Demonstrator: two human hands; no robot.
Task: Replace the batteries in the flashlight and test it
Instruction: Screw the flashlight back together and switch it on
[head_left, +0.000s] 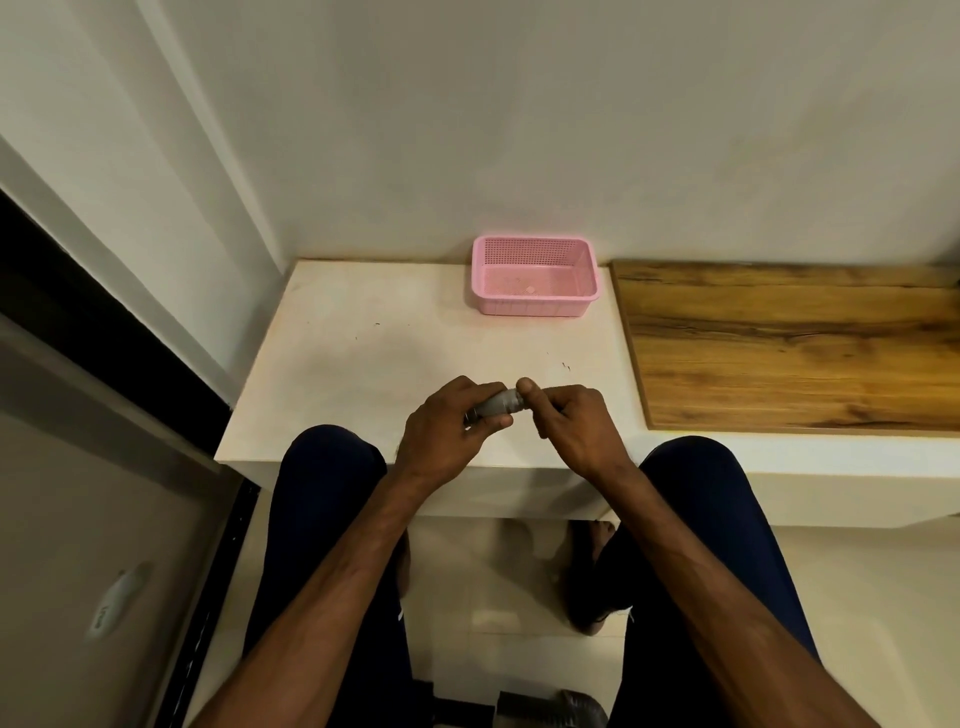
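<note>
A person sits at a low white table, knees in dark trousers on either side of its near edge. Both bare forearms reach over that edge.

The left hand is curled round the body of a small grey flashlight, fingers wrapped over it and thumb beneath. The right hand pinches the flashlight's right end between thumb and bent fingers. The flashlight lies level, held just above the table's near part, between the two hands.

At the table's far edge, against the wall, stands a pink mesh basket. Something small and pale lies in it, too faint to name. A brown wooden top adjoins the table's right side. A plain pale wall rises behind the table. A dark frame runs to the left of the table.

Below the table is pale tiled floor, with a foot partly in shadow. A ribbed grey object is cut off at the bottom edge.

The hands cover most of the flashlight, so which end the right hand holds cannot be told.
</note>
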